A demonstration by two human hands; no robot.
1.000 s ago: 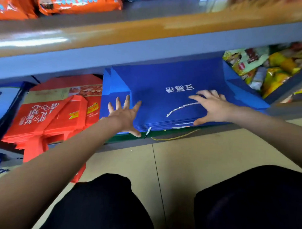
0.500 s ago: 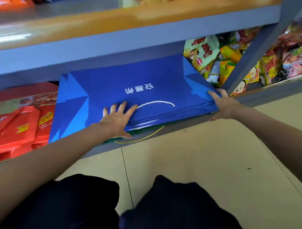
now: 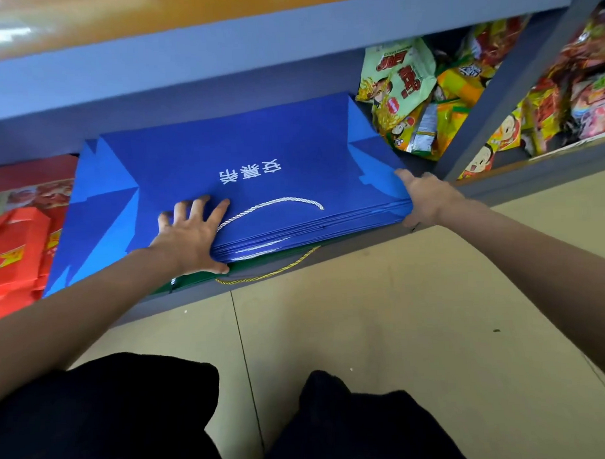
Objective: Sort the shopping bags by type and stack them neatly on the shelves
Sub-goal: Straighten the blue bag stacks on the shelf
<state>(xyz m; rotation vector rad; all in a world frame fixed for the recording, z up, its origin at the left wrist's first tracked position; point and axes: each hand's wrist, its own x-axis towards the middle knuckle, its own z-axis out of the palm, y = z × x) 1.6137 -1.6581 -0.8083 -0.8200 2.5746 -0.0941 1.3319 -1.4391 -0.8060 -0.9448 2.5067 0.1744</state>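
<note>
1. A stack of flat blue bags [image 3: 257, 155], paler blue at the folded sides, lies on the bottom shelf [image 3: 329, 252] between red bags [image 3: 17, 253] and snack packets [image 3: 406, 88].
2. White characters are printed upside down on the top bag; a white cord handle [image 3: 276, 204] lies across it.
3. The left hand [image 3: 188, 236] presses flat on the stack, fingers spread.
4. The right hand [image 3: 427, 197] grips the stack's right front corner.
</note>
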